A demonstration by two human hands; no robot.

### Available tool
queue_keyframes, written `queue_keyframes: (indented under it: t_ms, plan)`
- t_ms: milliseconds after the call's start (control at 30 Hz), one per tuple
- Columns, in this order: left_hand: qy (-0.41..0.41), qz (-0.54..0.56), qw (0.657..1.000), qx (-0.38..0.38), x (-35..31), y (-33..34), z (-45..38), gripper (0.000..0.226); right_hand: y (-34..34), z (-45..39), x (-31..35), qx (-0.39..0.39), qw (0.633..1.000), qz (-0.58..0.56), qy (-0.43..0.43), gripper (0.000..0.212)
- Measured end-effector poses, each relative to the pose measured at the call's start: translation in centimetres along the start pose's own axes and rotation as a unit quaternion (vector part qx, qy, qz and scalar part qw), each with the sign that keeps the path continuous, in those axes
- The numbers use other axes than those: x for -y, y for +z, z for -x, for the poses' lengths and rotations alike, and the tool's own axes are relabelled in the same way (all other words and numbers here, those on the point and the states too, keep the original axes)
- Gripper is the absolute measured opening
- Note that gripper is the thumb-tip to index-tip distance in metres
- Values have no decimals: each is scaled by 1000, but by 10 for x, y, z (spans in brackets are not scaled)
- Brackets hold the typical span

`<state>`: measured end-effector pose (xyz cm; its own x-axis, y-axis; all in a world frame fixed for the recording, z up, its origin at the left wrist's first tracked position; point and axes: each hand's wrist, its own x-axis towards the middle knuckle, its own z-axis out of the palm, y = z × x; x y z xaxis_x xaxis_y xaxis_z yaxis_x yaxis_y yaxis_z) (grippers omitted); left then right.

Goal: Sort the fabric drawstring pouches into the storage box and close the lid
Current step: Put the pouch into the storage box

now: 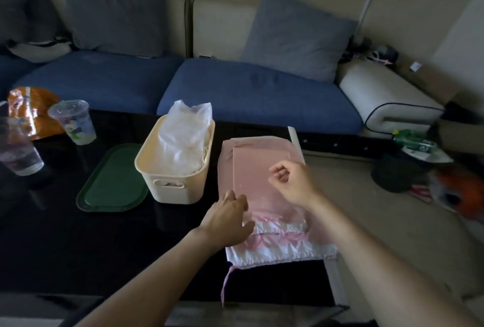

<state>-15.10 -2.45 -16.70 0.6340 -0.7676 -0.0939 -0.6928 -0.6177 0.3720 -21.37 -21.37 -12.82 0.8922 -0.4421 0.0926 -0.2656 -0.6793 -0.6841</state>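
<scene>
Pink fabric drawstring pouches (258, 167) lie stacked flat at the right end of the black table, their white ruffled mouths and a pink cord (226, 284) toward me. My left hand (227, 218) rests on the stack's left edge with fingers extended. Above the top pouch my right hand (290, 182) hovers, its fingers loosely curled and nothing visible in them. A cream storage box (172, 185) stands left of the stack, with white and clear pouches or bags (186, 138) sticking out of it. The box's green lid (114, 180) lies flat beside it.
Two plastic cups (74, 121) (18, 147) and an orange snack bag (28, 109) stand at the table's left. A blue sofa with grey cushions (235, 88) runs behind the table. Bottles and clutter (416, 143) lie on the floor to the right.
</scene>
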Motion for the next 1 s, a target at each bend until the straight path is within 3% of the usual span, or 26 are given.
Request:
queue_keyframes:
  t_ms: [100,200,333,467,533,600,700,833,967,1000]
  plan:
    - [24,-56,998,34,2,19,-4,64,7,20,-40,20,998,5,54,12]
    - [35,-106,992,54,7,29,-10,56,13,30,-66,61,994,11,88,11]
    - [44,-129,989,54,13,36,-15,46,13,32,-70,183,975,13,123,51]
    - [36,-90,995,18,14,34,-21,36,16,32,-63,227,967,37,109,79]
    - [26,-36,999,-13,12,29,-24,31,23,32,-62,208,971,41,109,70]
    - [3,53,997,-62,12,23,-27,29,26,30,-62,150,984,26,94,47]
    - [-58,191,969,-148,11,12,-28,28,26,26,-60,58,997,5,43,26]
    - [-83,304,938,-144,13,5,-24,43,27,24,-53,-37,999,-14,-10,21]
    - [-94,294,928,-209,16,11,-24,10,20,22,-49,-21,999,0,-27,20]
    - [-99,301,925,-211,15,11,-24,13,17,22,-50,-18,999,11,-27,20]
